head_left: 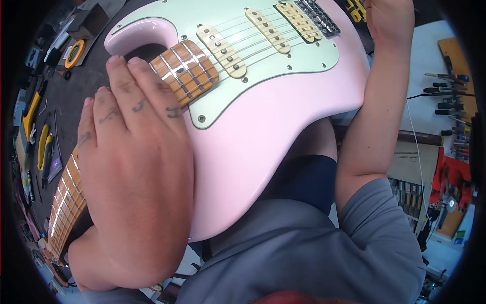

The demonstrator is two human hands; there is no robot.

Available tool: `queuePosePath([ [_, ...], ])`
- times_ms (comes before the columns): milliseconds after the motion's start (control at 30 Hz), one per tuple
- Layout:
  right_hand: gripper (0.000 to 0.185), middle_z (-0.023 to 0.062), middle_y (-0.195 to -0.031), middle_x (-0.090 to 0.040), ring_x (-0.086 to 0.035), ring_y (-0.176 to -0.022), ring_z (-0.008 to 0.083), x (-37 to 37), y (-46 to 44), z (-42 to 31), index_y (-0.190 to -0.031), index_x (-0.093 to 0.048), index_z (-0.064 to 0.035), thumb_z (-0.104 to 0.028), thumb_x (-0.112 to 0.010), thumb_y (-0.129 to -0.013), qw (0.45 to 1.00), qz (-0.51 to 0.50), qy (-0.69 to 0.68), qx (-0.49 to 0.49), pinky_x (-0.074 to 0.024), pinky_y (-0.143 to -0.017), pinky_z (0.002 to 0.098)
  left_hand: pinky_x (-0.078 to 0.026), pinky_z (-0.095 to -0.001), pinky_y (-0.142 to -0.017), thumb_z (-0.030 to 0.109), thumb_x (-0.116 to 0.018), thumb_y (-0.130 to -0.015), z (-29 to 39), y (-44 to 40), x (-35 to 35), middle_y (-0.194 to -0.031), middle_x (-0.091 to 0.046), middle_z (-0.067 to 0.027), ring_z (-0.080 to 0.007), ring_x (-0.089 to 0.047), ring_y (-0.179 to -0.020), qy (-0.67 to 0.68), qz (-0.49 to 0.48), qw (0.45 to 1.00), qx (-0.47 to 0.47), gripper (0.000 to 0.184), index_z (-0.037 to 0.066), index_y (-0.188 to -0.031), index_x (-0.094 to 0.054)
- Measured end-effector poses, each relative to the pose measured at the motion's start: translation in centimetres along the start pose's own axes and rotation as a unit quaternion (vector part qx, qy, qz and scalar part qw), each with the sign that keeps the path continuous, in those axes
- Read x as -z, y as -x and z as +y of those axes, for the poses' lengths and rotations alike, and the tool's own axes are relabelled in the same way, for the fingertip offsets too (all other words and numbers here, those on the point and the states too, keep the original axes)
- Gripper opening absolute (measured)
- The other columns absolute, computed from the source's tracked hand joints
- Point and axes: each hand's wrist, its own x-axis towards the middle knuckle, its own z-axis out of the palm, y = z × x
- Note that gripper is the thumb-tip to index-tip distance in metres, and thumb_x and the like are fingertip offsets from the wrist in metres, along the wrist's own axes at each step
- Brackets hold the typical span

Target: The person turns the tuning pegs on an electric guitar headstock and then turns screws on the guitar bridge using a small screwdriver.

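A pink electric guitar (243, 152) with a mint-green pickguard (273, 63) lies tilted across my lap, its strings facing up. The back of my left hand (139, 147) faces me, with its fingers stretched out flat over the strings and maple fretboard (66, 197). That hand covers part of the neck, and its thumb is hidden. Past the bridge (319, 17), at the far end of the guitar body, my right hand (390, 20) is cut off by the top edge of the view. Its fingers are mostly out of sight.
A dark bench (96, 81) behind the guitar holds yellow-handled pliers (45, 152), a roll of orange tape (74, 54) and a grey block (87, 23). On the right, several screwdrivers (450, 91) hang on a wooden rack (450, 50).
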Motion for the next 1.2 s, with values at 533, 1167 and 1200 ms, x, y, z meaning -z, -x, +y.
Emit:
queuePosePath([
  [533, 0.013, 0.0045, -0.084, -0.071, -0.068, -0.071, 0.0102, -1.1, 0.7, -1.5, -0.106, -0.070, 0.0003, -0.003, -0.074, -0.094, 0.998, -0.013, 0.065, 0.012, -0.0578, -0.065, 0.0218, -0.053, -0.0420, -0.106, 0.004, -0.055, -0.099, -0.7, 0.3, -1.0, -0.141, -0.060, -0.0262, -0.0383, -0.066, -0.121, -0.056, 0.030, 0.997, -0.032, 0.045, -0.010, -0.142, -0.050],
  [1167, 0.002, 0.0020, -0.079, -0.068, -0.063, -0.071, 0.0079, -0.8, -0.1, -3.4, -0.096, -0.070, 0.0005, -0.001, -0.069, -0.097, 0.982, -0.107, 0.156, 0.022, -0.0516, -0.064, 0.0220, -0.054, -0.0409, -0.103, 0.005, -0.056, -0.095, -0.5, -0.1, -0.5, -0.135, -0.062, -0.0260, -0.0350, -0.069, -0.114, 0.003, 0.038, 0.999, -0.007, 0.044, -0.011, -0.137, -0.053],
  [1200, 0.002, 0.0019, -0.078, -0.067, -0.062, -0.070, 0.0082, -1.2, 0.0, -3.1, -0.095, -0.069, 0.0009, 0.000, -0.069, -0.097, 0.973, -0.075, 0.217, 0.033, -0.0510, -0.064, 0.0223, -0.054, -0.0408, -0.103, 0.005, -0.056, -0.095, -0.5, -0.1, -0.5, -0.135, -0.062, -0.0261, -0.0347, -0.069, -0.114, 0.004, 0.036, 0.999, -0.006, 0.044, -0.011, -0.136, -0.053],
])
